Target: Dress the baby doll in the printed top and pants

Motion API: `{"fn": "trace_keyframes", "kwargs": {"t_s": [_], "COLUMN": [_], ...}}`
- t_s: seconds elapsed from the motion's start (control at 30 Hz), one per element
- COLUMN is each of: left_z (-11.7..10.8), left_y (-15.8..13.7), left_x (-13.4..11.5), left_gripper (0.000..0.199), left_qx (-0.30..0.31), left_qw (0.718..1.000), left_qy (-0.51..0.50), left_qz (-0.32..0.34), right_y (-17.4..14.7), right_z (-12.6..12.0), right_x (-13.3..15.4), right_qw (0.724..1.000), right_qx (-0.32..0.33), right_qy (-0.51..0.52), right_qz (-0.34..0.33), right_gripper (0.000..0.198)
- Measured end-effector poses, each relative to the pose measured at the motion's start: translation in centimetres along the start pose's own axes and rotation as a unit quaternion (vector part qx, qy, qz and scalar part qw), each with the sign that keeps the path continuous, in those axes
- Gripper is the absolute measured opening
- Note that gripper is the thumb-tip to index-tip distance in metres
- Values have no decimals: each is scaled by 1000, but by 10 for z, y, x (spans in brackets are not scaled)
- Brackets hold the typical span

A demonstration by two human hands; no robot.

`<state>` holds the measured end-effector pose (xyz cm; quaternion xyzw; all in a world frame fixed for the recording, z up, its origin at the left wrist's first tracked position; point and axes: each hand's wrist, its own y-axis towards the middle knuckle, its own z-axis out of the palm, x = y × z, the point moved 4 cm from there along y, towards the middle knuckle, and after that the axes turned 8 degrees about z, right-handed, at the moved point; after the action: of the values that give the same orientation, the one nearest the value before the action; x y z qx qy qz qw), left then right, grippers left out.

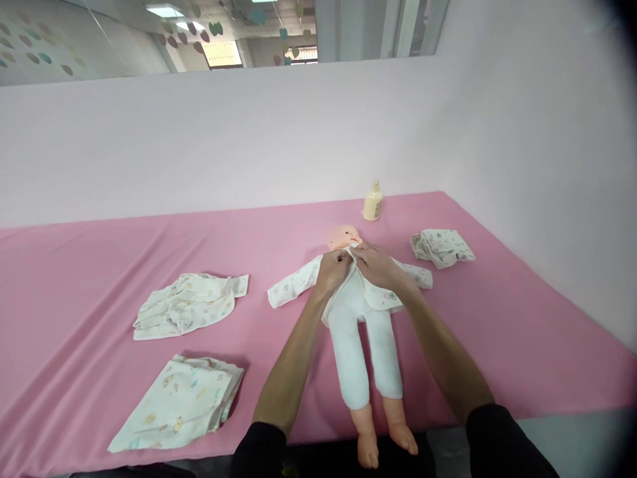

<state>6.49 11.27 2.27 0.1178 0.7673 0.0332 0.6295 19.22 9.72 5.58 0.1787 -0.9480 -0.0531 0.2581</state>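
A baby doll (351,335) lies on its back with its feet toward me and its arms spread out to the sides. It wears a white patterned baby jacket (381,296), closed at the neck and parted lower down over the white body. My left hand (334,269) is closed at the jacket's neckline, its fingers pinching the cloth edge. Beside it my right hand (374,263) also grips the jacket at the collar, thumb and fingers close together. The exact fastening between the fingers is hidden. Just above the hands shows the doll's head (344,236).
A pink sheet (279,232) covers the table. Left lie a crumpled patterned baby garment (192,304) and a folded patterned cloth (179,401). A cream pump bottle (373,202) stands behind the doll. Folded patterned clothing (442,247) lies right, near the white wall (537,166).
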Motion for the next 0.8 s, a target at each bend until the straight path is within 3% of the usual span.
{"fn": "trace_keyframes", "kwargs": {"t_s": [0.1, 0.23, 0.8], "left_z": [-4, -6, -2], "left_y": [1, 2, 5], "left_x": [5, 4, 10], "left_gripper": [21, 25, 31], "left_qx": [10, 13, -16], "left_qw": [994, 988, 1000], "left_qy": [-90, -142, -11], "left_qz": [-56, -56, 3], "right_y": [0, -2, 0], "right_z": [0, -1, 4], "right_x": [-1, 0, -8], "right_qw": [1000, 1000, 999], "right_qx": [1, 10, 28], "right_qy": [6, 5, 29], "right_qz": [2, -1, 2], "right_gripper": [31, 37, 49]}}
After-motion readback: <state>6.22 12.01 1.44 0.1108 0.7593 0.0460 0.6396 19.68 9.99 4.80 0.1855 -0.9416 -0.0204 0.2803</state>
